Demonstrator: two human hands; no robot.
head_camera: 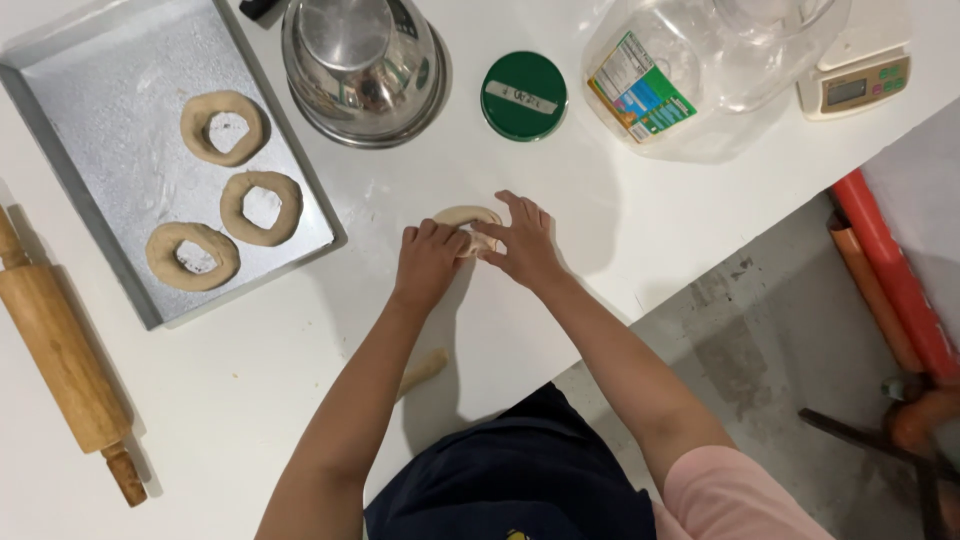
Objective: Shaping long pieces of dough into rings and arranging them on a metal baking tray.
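A pale piece of dough (pixel 463 216) lies on the white table (pixel 560 200), mostly covered by my hands. My left hand (pixel 428 262) is curled with its knuckles up, pressing on the dough's near left side. My right hand (pixel 520 240) rests flat against the dough's right side, fingers spread. Whether the dough forms a full ring is hidden. On the metal baking tray (pixel 110 150) at the left lie three dough rings (pixel 225 127), (pixel 261 207), (pixel 193 255).
A wooden rolling pin (pixel 60 360) lies at the left edge. A steel bowl (pixel 364 68), a green lid (pixel 523 95), a clear plastic jug (pixel 690 75) and a kitchen scale (pixel 860 75) stand at the back. A small dough scrap (pixel 424 369) lies by my left forearm. The table's edge runs diagonally at the right.
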